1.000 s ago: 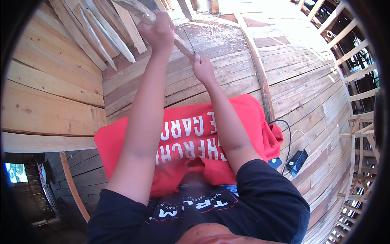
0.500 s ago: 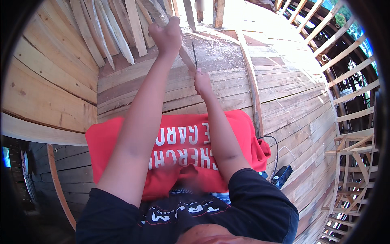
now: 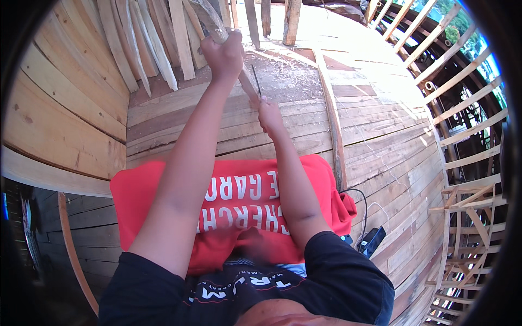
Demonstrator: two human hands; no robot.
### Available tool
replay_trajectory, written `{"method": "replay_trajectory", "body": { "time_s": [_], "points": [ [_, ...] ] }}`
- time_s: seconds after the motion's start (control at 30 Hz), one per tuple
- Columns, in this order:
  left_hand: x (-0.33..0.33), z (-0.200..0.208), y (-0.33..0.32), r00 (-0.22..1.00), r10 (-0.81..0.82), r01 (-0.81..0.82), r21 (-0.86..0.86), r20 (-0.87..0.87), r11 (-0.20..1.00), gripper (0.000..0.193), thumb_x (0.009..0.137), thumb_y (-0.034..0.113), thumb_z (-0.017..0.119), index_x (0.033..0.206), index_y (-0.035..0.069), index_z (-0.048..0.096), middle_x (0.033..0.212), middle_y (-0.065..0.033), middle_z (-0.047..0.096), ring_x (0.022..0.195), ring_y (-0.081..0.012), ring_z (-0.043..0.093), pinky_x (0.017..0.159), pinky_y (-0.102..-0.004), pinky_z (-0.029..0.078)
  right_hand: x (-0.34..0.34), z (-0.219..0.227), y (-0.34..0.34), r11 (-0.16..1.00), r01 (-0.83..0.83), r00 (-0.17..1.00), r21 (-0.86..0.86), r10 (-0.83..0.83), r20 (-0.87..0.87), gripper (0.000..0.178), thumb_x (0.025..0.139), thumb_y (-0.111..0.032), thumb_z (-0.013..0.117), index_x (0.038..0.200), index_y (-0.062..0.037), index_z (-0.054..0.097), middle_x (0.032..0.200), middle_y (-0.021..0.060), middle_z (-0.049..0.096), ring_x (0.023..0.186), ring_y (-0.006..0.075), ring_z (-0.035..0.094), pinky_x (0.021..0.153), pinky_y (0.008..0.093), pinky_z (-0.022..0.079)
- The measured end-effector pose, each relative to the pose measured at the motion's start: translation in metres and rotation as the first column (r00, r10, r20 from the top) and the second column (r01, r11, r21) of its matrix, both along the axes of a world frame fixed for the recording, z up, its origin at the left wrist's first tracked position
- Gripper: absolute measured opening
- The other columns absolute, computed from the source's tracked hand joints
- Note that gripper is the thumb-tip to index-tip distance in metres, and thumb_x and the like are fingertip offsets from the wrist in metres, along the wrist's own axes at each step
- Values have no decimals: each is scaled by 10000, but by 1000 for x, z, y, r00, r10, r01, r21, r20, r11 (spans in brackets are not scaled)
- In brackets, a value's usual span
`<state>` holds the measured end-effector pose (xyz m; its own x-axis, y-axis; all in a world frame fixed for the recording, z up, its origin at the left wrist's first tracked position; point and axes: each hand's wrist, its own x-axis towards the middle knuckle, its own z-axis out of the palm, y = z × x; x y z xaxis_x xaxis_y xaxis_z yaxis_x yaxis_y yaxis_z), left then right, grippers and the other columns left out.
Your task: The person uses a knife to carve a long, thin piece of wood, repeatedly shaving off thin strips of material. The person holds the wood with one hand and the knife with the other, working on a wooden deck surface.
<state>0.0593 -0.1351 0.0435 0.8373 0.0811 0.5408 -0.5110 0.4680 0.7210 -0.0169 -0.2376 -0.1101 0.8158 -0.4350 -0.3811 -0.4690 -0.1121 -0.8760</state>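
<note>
My left hand (image 3: 224, 54), arm stretched forward, is wrapped round a long wooden stick (image 3: 211, 22) that slants from the far wall of boards down toward me. Beside the stick's near end, my right hand (image 3: 270, 117) is closed on a knife with a thin dark blade (image 3: 256, 80). The blade points away from me, close along the stick's right side; whether it touches the wood I cannot tell. The fist hides the knife's handle. A red cloth (image 3: 141, 201) with white lettering covers my lap beneath both forearms.
Wood shavings (image 3: 288, 68) litter the plank floor (image 3: 380, 146) ahead. Several rough boards (image 3: 155, 43) lean at the far left, beside a plank wall (image 3: 70, 98). A black device (image 3: 372, 242) with a cable lies by my right side. A slatted railing (image 3: 462, 117) runs along the right.
The view has shifted slightly, so the scene sits a little lower. The blade tip leans slightly more to the left. Both hands keep their grips.
</note>
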Motion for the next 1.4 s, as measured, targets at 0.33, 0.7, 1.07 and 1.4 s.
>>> {"method": "replay_trajectory", "body": {
  "time_s": [0.33, 0.7, 1.07, 1.4],
  "points": [
    [-1, -6, 3, 998, -65, 65, 5, -8, 998, 203, 785, 26, 576, 592, 36, 514, 505, 15, 491, 436, -77, 454, 415, -277, 350, 3, -16, -3, 980, 6, 984, -198, 30, 178, 532, 1020, -357, 400, 780, 81, 583, 647, 221, 582, 660, 363, 595, 664, 465, 451],
    [-13, 1, 0, 998, -33, 29, -68, -57, 997, 349, 870, 40, 541, 564, 93, 382, 474, 1, 393, 364, -94, 340, 376, -274, 260, 1, -24, -8, 928, 49, 952, -369, 68, 297, 513, 1009, -365, 417, 834, 72, 622, 744, 296, 615, 762, 453, 630, 692, 509, 461],
    [-41, -20, 38, 975, -215, 212, -62, -48, 975, 372, 869, 69, 518, 564, 132, 315, 483, 18, 336, 385, -90, 300, 385, -273, 261, -10, -104, -32, 987, 50, 987, -155, -73, -146, 526, 1001, -396, 426, 830, 69, 605, 645, 168, 560, 574, 301, 538, 540, 456, 412],
    [-62, -82, 129, 943, -327, 329, -30, 58, 944, 378, 911, 38, 430, 559, 92, 302, 488, -5, 343, 398, -95, 297, 394, -272, 294, -18, -74, 18, 917, -122, 942, -379, 227, 245, 521, 994, -388, 451, 862, 78, 642, 791, 300, 652, 835, 445, 659, 761, 499, 480]
  ]
}}
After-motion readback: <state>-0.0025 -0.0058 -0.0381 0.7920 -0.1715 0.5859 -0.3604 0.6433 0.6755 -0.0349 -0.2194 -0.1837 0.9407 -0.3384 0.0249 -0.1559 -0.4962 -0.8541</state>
